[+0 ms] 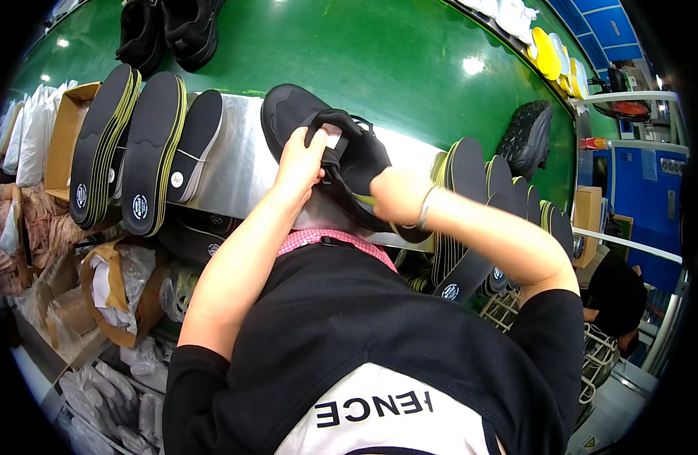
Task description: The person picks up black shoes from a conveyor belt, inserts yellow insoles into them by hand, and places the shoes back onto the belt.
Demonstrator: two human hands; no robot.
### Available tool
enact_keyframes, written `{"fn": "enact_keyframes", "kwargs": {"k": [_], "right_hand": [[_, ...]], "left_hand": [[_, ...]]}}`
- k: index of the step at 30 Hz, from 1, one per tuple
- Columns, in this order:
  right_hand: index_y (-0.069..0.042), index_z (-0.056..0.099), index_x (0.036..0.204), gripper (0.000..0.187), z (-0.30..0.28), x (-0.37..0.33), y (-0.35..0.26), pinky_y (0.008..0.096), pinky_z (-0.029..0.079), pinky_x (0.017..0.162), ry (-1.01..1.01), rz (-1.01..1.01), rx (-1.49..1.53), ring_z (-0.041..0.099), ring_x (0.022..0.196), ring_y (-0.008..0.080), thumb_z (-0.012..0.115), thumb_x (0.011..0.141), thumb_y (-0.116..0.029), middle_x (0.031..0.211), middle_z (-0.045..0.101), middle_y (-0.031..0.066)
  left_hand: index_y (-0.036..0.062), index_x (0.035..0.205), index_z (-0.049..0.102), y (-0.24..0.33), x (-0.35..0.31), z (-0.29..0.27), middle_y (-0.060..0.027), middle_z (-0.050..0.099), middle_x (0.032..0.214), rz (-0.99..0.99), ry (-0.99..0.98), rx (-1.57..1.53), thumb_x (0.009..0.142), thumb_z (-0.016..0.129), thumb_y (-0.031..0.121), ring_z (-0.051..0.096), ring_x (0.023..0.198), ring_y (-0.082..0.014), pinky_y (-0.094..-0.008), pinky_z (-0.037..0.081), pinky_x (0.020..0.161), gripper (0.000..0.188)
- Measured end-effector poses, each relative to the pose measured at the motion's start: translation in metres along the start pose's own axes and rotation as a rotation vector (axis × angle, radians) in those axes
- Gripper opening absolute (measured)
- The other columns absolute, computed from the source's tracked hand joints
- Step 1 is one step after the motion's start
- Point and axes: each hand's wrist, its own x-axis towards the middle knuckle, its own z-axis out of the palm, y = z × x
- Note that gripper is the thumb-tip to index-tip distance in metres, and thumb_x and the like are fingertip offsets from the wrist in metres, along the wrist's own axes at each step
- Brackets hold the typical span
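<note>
Two hands at work on one black shoe (341,155), propped sole-down against the metal surface (243,163) in front of the green belt (364,53). Left hand (300,163) clamped on the collar and tongue of the shoe, thumb pressed near a white patch inside the opening. Right hand (398,196) closed around the heel side, apparently pinching a yellow-green insole edge (368,201) where it meets the opening; whether already tucked inside, cannot tell. Judged as mid-insertion: insole being fed into the shoe while the opening gets held wide. Next move likely calls for a steady pull on the collar and a push forward toward the toe, keeping the insole flat and uncreased. Stacks of spare insoles (129,148) standing on edge to the left, more insoles (478,212) to the right, well within reach.
</note>
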Motion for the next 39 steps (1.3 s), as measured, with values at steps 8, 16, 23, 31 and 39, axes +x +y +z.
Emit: {"fn": "enact_keyframes", "kwargs": {"k": [8, 16, 23, 31, 39], "right_hand": [[-0.003, 0.059, 0.072, 0.012, 0.055, 0.044, -0.006, 0.0381, 0.047, 0.059, 0.386, -0.019, 0.060, 0.059, 0.066, 0.0301, 0.050, 0.069, -0.010, 0.080, 0.055, 0.0185], [-0.002, 0.057, 0.079, 0.016, 0.054, 0.046, 0.001, 0.0387, 0.048, 0.065, 0.324, -0.010, 0.195, 0.058, 0.071, 0.0316, 0.050, 0.069, -0.013, 0.085, 0.054, 0.0213], [-0.004, 0.049, 0.110, 0.044, 0.036, 0.052, 0.001, 0.0335, 0.047, 0.074, -0.202, -0.116, -0.025, 0.057, 0.086, 0.0333, 0.056, 0.066, -0.011, 0.107, 0.045, 0.0291], [-0.011, 0.066, 0.085, 0.019, 0.057, 0.046, -0.013, 0.0297, 0.047, 0.068, -0.051, -0.041, -0.184, 0.060, 0.084, 0.0186, 0.057, 0.069, -0.014, 0.086, 0.064, 0.0043], [-0.001, 0.063, 0.082, 0.031, 0.046, 0.033, 0.007, 0.0453, 0.038, 0.082, -0.407, -0.364, -0.041, 0.058, 0.086, 0.0269, 0.048, 0.070, -0.025, 0.085, 0.062, 0.0134]], "left_hand": [[0.0012, 0.106, 0.046, -0.003, 0.003, -0.001, -0.0027, 0.050, 0.063, 0.045, -0.021, 0.032, 0.083, 0.050, 0.025, 0.039, 0.039, -0.0069, -0.0212, 0.032, 0.034, 0.033], [0.0068, 0.100, 0.048, -0.008, 0.007, 0.003, 0.0025, 0.047, 0.063, 0.124, 0.038, 0.038, 0.084, 0.050, 0.028, 0.035, 0.040, -0.0034, -0.0169, 0.028, 0.035, 0.027], [0.0027, 0.106, 0.046, -0.008, 0.002, -0.002, 0.0000, 0.050, 0.067, 0.159, -0.022, 0.071, 0.084, 0.051, 0.027, 0.039, 0.044, -0.0042, -0.0180, 0.032, 0.038, 0.033], [0.0031, 0.101, 0.049, -0.011, 0.001, 0.000, -0.0009, 0.050, 0.069, 0.255, 0.010, 0.176, 0.084, 0.050, 0.027, 0.043, 0.048, -0.0062, -0.0201, 0.035, 0.040, 0.029], [0.0029, 0.104, 0.048, -0.005, -0.001, -0.003, -0.0034, 0.054, 0.075, 0.305, 0.005, 0.239, 0.084, 0.049, 0.027, 0.045, 0.050, -0.0074, -0.0201, 0.036, 0.040, 0.031]]}}
